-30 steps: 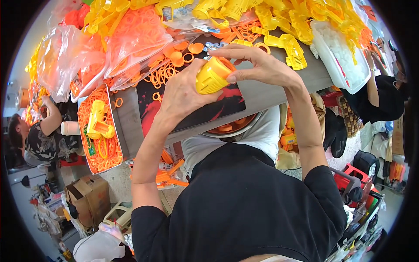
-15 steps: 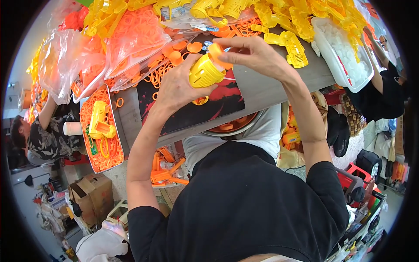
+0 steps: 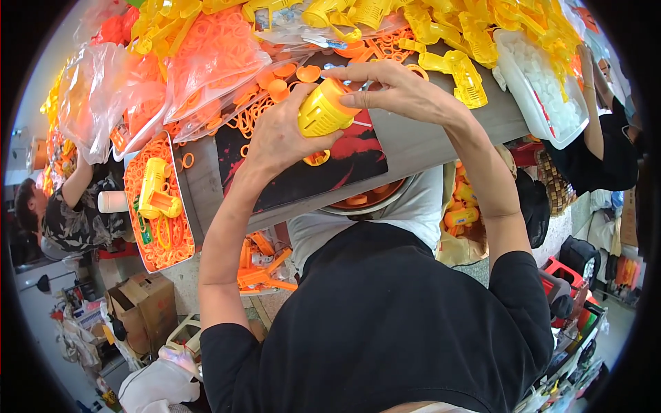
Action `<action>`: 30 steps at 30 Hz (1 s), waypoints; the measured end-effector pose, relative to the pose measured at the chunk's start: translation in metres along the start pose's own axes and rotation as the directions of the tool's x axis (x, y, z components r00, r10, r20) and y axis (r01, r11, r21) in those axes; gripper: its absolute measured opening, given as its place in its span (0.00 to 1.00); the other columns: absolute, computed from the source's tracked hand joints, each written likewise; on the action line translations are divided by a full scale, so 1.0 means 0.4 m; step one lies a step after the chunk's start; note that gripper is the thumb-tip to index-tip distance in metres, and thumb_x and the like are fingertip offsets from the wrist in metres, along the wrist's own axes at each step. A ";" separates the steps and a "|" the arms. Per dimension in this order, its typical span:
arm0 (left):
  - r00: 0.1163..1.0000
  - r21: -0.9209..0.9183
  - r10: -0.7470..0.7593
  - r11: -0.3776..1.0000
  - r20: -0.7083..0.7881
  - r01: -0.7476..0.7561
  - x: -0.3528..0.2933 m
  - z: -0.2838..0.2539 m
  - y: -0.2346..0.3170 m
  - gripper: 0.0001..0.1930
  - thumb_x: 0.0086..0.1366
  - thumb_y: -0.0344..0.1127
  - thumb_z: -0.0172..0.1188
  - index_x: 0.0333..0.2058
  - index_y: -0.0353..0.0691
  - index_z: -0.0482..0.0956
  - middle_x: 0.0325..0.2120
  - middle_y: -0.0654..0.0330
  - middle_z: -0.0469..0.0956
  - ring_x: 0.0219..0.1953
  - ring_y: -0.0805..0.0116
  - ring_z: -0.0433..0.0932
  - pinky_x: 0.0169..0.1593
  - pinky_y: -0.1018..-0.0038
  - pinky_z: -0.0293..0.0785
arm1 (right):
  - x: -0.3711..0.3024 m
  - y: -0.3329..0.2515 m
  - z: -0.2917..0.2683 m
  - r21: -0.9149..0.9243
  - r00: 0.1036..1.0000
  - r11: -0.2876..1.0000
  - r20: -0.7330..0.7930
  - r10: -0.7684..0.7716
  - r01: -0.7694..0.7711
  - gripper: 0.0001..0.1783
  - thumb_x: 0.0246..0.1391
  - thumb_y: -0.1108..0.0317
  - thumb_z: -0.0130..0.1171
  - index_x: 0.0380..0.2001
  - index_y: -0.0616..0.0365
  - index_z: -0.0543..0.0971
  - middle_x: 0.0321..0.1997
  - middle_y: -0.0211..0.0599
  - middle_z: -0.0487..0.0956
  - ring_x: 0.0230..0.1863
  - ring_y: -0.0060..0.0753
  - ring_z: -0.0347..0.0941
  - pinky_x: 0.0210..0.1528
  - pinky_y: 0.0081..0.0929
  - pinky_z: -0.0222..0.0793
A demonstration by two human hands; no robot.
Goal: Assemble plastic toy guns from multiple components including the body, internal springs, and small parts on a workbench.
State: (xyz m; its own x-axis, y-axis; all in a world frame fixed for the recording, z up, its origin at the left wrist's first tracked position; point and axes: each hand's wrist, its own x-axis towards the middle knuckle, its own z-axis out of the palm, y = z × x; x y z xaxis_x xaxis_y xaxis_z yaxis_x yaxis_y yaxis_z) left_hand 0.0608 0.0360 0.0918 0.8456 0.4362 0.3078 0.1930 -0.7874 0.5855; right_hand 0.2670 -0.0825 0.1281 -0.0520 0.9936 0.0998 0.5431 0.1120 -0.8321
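Note:
My left hand (image 3: 275, 134) is wrapped round a yellow slotted plastic toy body (image 3: 319, 115), held tilted above the table. An orange round cap (image 3: 332, 95) sits in the upper right end of that body. My right hand (image 3: 392, 88) has its thumb at the cap's edge and its fingers curved over the far side, where the fingertips are partly hidden. Beneath the hands lies a dark mat with red patches (image 3: 289, 179). An orange and yellow round piece (image 3: 317, 157) rests on it. Loose orange cups (image 3: 278, 90) and rings lie just beyond my left hand.
To the left, a tray (image 3: 187, 237) of orange rings carries a yellow toy gun (image 3: 160, 189). Bags of orange parts (image 3: 213, 62) and heaped yellow shells (image 3: 475, 41) line the far side. A white tub (image 3: 551, 131) of translucent pieces stands right. People work at both sides.
My right hand has brought the orange cap down and left onto the yellow body's end; the pale insert seen there before is now covered. My left hand has barely moved.

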 end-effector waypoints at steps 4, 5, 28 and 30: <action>1.000 0.012 0.004 1.000 -0.002 -0.004 -0.006 0.006 -0.001 0.37 0.46 0.53 0.75 0.51 0.40 0.72 0.32 0.50 0.82 0.33 0.52 0.84 0.38 0.62 0.79 | 0.004 0.001 0.012 0.002 0.999 0.999 -0.022 -0.039 0.039 0.33 0.60 0.46 0.58 0.61 0.58 0.73 0.52 0.51 0.79 0.53 0.45 0.75 0.57 0.35 0.68; 1.000 0.010 0.005 1.000 -0.016 -0.005 -0.002 0.005 -0.007 0.37 0.46 0.53 0.75 0.52 0.40 0.72 0.32 0.50 0.82 0.33 0.52 0.84 0.38 0.62 0.79 | 0.006 -0.006 0.012 0.008 1.000 1.000 -0.017 0.002 -0.002 0.33 0.61 0.46 0.57 0.62 0.57 0.72 0.53 0.51 0.78 0.55 0.45 0.74 0.59 0.35 0.66; 0.959 -0.054 0.243 0.970 0.149 -0.237 -0.052 0.012 0.083 0.40 0.43 0.38 0.74 0.59 0.50 0.73 0.43 0.51 0.78 0.36 0.52 0.82 0.36 0.61 0.79 | -0.028 0.006 0.163 0.348 0.951 0.915 -0.290 -0.102 0.204 0.25 0.69 0.59 0.35 0.36 0.68 0.78 0.35 0.42 0.78 0.37 0.34 0.72 0.46 0.31 0.67; 0.966 -0.056 0.220 0.975 0.138 -0.215 -0.049 0.018 0.056 0.40 0.44 0.39 0.75 0.60 0.49 0.73 0.43 0.51 0.78 0.37 0.52 0.82 0.37 0.62 0.79 | -0.003 -0.004 0.150 0.355 0.960 0.917 -0.265 -0.086 0.181 0.27 0.70 0.57 0.35 0.36 0.68 0.78 0.36 0.42 0.78 0.39 0.33 0.73 0.48 0.31 0.68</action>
State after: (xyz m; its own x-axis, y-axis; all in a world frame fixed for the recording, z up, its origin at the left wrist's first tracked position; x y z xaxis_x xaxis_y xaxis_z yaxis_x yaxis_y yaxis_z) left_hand 0.0520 0.0066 0.0937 0.9276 0.1877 0.3229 -0.0210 -0.8370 0.5468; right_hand 0.2158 -0.0830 0.0965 0.1253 0.9416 0.3125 0.1912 0.2861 -0.9389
